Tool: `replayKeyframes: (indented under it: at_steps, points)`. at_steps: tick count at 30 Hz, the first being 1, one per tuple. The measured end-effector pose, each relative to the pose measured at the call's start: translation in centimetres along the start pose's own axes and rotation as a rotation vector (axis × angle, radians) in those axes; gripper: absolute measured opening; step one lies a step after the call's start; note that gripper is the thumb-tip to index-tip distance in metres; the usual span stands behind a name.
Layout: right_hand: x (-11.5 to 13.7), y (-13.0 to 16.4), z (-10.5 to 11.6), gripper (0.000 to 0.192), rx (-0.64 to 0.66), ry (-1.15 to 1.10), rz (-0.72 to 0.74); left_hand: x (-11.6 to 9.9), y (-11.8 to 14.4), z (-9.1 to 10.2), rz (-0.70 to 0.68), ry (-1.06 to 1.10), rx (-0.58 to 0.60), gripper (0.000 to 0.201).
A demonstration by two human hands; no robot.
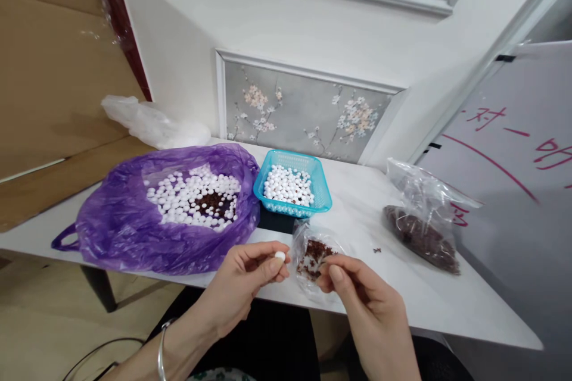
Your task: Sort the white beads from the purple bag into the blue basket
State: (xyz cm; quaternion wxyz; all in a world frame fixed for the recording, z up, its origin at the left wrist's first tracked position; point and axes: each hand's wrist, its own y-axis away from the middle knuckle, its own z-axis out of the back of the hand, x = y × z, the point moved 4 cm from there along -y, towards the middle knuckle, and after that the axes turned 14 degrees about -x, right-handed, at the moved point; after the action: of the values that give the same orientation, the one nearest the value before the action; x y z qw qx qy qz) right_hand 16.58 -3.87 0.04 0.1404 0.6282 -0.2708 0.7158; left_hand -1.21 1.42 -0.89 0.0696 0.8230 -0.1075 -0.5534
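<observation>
My left hand (243, 289) pinches a small white ball (279, 256) between thumb and fingertips, just over the table's front edge. My right hand (364, 297) is closed in a pinch beside a small clear bag (313, 256) of dark red-brown bits; whether it holds one of the bits I cannot tell. A purple plastic bag (134, 232) lies open at the left, full of white balls (192, 196) with dark bits among them. A blue basket (324, 193) behind my hands holds several white balls.
The white table (402, 286) runs along a wall. A larger clear bag (422, 229) of dark bits lies at the right, with a few loose bits (378, 249) near it. A crumpled clear bag (152, 122) sits at the back left. A whiteboard (513, 161) leans at the right.
</observation>
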Motion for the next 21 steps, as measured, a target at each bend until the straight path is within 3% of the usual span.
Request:
replayKeyframes:
  at_steps: [6,10,12,17,21]
  points:
    - [-0.6,-1.1,1.7,0.021,-0.020,0.103,0.099,0.1,-0.3,0.0,-0.044,-0.023,0.005,0.019]
    - [-0.7,-1.3,1.6,0.021,-0.003,0.143,0.132,0.0,-0.3,-0.2,-0.091,-0.046,0.025,0.014]
    - [-0.9,-1.4,0.8,0.022,0.031,0.214,0.168,0.0,-0.2,-0.5,-0.095,-0.040,0.038,0.012]
    - [-1.7,-1.8,-3.0,0.025,0.189,0.560,0.425,0.0,0.1,-0.7,-0.023,0.004,0.049,0.014]
    - [-2.7,-2.0,-5.1,0.026,0.270,0.670,0.451,-0.4,0.4,-0.6,-0.050,0.009,0.108,0.026]
